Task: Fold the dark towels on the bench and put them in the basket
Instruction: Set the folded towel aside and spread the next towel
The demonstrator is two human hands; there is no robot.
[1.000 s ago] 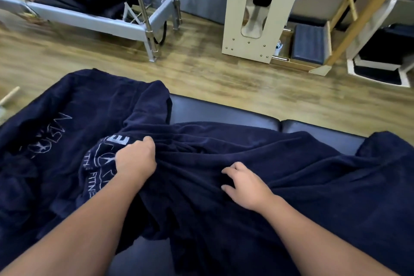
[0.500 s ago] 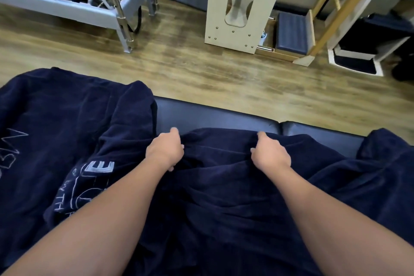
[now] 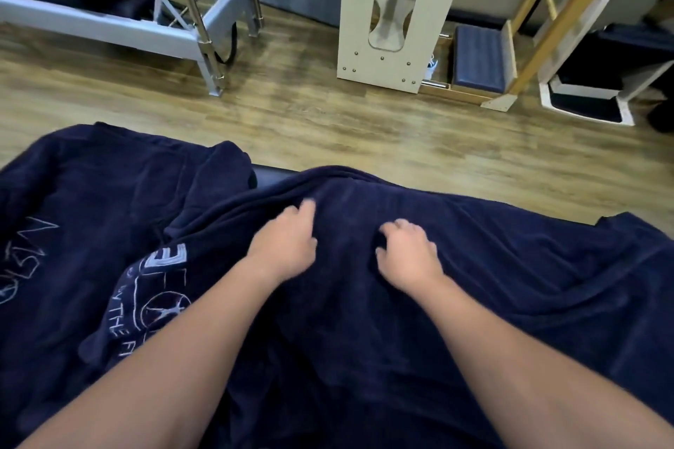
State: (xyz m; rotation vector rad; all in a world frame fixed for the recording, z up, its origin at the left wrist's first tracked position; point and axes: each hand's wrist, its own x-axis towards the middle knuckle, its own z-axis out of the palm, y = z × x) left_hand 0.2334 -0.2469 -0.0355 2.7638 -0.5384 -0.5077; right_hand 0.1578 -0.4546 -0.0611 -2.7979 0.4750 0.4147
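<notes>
- Spread over the bench [image 3: 268, 173]: one dark towel [image 3: 492, 284], rumpled, its far edge bunched in a ridge along the bench's far side.
- Lying left of it and partly beneath: a second towel [image 3: 91, 200] with pale lettering; only a sliver of bench showing between the two.
- Resting on the near towel, side by side and a little apart: left hand [image 3: 282, 248], fingers loosely spread, gripping nothing; right hand [image 3: 410, 253], fingers curled down into the cloth, whether pinching a fold cannot be told through the blur.
- No basket in view.
- Probably the step in hand: flattening before the first fold.
- Best done by sweeping outward from the middle with flat palms, left toward the lettering, right toward the far right corner.
- Worth finding both far corners before lifting, so edges meet squarely.
- Worth keeping the second towel out of the fold: overlapping at left, easily dragged along.
- Risk: soft, heavy pile slumping off the far edge if pushed too far.
</notes>
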